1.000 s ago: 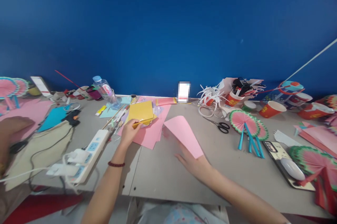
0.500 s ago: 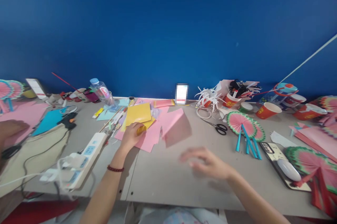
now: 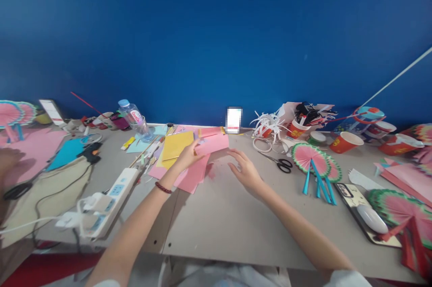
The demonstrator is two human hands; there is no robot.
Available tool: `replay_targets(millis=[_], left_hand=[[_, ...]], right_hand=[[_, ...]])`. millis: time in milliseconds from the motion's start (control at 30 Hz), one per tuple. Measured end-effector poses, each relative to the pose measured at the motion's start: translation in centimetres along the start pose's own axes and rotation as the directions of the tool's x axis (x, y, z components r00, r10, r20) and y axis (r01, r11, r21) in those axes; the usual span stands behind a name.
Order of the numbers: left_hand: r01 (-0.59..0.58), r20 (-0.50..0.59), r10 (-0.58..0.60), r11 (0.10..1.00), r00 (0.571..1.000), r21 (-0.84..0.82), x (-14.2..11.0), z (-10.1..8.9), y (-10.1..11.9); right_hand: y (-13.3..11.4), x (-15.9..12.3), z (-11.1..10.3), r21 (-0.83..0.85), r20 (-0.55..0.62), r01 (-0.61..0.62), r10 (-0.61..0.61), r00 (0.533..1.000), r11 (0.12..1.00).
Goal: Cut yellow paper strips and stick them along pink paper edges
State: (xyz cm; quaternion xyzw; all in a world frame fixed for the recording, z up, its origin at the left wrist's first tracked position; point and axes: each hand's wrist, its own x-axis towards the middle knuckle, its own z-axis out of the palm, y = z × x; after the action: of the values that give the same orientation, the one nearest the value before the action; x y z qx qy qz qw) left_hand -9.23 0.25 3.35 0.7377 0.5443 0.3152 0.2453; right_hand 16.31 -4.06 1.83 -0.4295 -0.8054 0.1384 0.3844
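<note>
A pink sheet of paper (image 3: pixel 213 144) is raised at a tilt above the desk, its left edge gripped by my left hand (image 3: pixel 187 156). At the sheet's right end is my right hand (image 3: pixel 245 171), fingers apart; it seems to hold nothing. Under and beside my left hand lie more pink sheets (image 3: pixel 192 180) and a yellow envelope-like sheet (image 3: pixel 176 145). A pair of black-handled scissors (image 3: pixel 284 165) rests to the right of my right hand.
On the right are pink-and-green paper fans (image 3: pixel 309 159), a mouse (image 3: pixel 371 218) on a phone-patterned pad and orange paper cups (image 3: pixel 346 143). Leftward stand a plastic bottle (image 3: pixel 137 120) and a power strip (image 3: pixel 116 197). Another person's hand (image 3: pixel 10 161) blurs at the far left.
My left hand has left the small yellow roll and moved right, taking hold of the pink sheet and lifting it. My right hand has moved forward and slightly left, close to that sheet.
</note>
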Motion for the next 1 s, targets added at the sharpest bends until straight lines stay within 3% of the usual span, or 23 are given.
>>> replay_targets(millis=[100,167,333,400,467,633,767,867,1000], left_hand=[[-0.137,0.161,0.109,0.975,0.981,0.173,-1.2,2.0,1.8],[-0.282,0.249,0.226,0.935,0.942,0.216,-2.7,4.1,2.8],[-0.464,0.364,0.354,0.839,0.861,0.283,-5.4,7.9,3.9],[-0.519,0.410,0.398,0.819,0.821,0.244,-5.8,8.2,4.3],[-0.525,0.429,0.408,0.827,0.806,0.202,-5.9,7.9,4.7],[-0.461,0.378,0.386,0.878,0.841,0.128,-6.5,7.5,5.3],[-0.516,0.360,0.457,0.852,0.814,0.085,-6.8,7.9,5.1],[-0.549,0.357,0.493,0.833,0.793,0.068,-6.8,7.9,5.0],[-0.578,0.347,0.526,0.814,0.777,0.061,-6.8,7.9,4.9]], right_hand=[[0.8,-1.1,-1.2,-0.009,-0.156,-0.038,0.036,0.987,0.999],[1.3,-1.7,-2.2,-0.052,-0.197,-0.052,0.041,0.979,0.997],[3.7,-3.9,-3.6,-0.162,-0.089,-0.094,0.081,0.993,0.982],[5.1,-5.1,-3.9,-0.207,-0.025,-0.108,0.105,0.994,0.972],[6.6,-6.1,-4.4,-0.332,0.010,-0.136,0.147,0.989,0.933],[9.3,-7.2,-6.5,-0.604,-0.157,-0.369,0.349,0.924,0.706],[9.7,-7.0,-7.6,-0.697,-0.127,-0.413,0.466,0.876,0.587],[9.8,-7.1,-8.0,-0.686,-0.105,-0.415,0.483,0.870,0.598],[9.4,-7.0,-7.8,-0.500,-0.140,-0.437,0.428,0.893,0.747]])
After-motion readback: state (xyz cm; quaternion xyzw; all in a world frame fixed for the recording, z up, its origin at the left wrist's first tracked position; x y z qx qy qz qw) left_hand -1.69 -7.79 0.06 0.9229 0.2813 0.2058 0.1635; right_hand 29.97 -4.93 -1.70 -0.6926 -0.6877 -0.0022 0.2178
